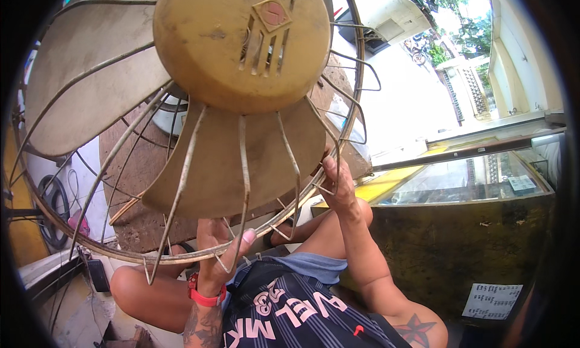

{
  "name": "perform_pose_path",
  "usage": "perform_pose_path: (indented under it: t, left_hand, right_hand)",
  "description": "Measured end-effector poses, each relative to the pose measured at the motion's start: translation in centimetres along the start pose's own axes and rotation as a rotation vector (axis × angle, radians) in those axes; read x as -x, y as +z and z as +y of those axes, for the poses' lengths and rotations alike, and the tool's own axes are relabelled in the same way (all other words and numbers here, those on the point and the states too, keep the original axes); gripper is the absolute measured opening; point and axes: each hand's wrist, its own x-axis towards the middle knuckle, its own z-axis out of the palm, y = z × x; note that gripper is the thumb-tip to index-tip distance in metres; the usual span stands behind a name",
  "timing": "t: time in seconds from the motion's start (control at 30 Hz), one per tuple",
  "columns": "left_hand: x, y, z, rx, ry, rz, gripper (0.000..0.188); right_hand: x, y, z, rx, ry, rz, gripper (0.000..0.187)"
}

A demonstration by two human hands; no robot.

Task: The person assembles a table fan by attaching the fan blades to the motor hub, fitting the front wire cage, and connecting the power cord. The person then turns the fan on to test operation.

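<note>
Fan guard, apparently held at rim.

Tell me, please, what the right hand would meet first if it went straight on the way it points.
Past the wire fan guard it grips, the right hand would probably meet the lower fan blade near its right edge, though depth is unclear.

– Holding what?
– Holding a fan by the rim, with the left grip at the lower edge.
– And with the right grip?
– Grasping the same rim farther right, among the cage wires.
– Seeing what inside?
– Seeing brown blades behind a yellow hub.
– And around it?
– Noting a board behind, a glass-topped case to the right, and a red band on the left wrist.
</note>
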Motion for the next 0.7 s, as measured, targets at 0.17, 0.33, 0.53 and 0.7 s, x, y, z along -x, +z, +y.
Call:
perform_pose_path:
  t: [0.17, 0.33, 0.53, 0.7]
  left_hand:
    - [0.2, 0.0, -0.4, 0.001, -0.049, 0.017, 0.083]
    - [0.5, 0.2, -0.4, 0.031, -0.087, 0.044, 0.084]
    - [0.7, 0.3, -0.2, 0.017, -0.099, 0.056, 0.084]
    - [0.4, 0.1, -0.3, 0.036, -0.044, 0.026, 0.083]
  right_hand:
    - [0.3, 0.2, -0.1, 0.118, 0.107, 0.133, 0.037]
    - [0.4, 0.5, -0.2, 0.120, 0.130, 0.099, 0.037]
    - [1.1, 0.5, -0.1, -0.108, 0.120, 0.057, 0.046]
    - [1.5, 0.1, 0.4, -0.008, 0.116, 0.054, 0.049]
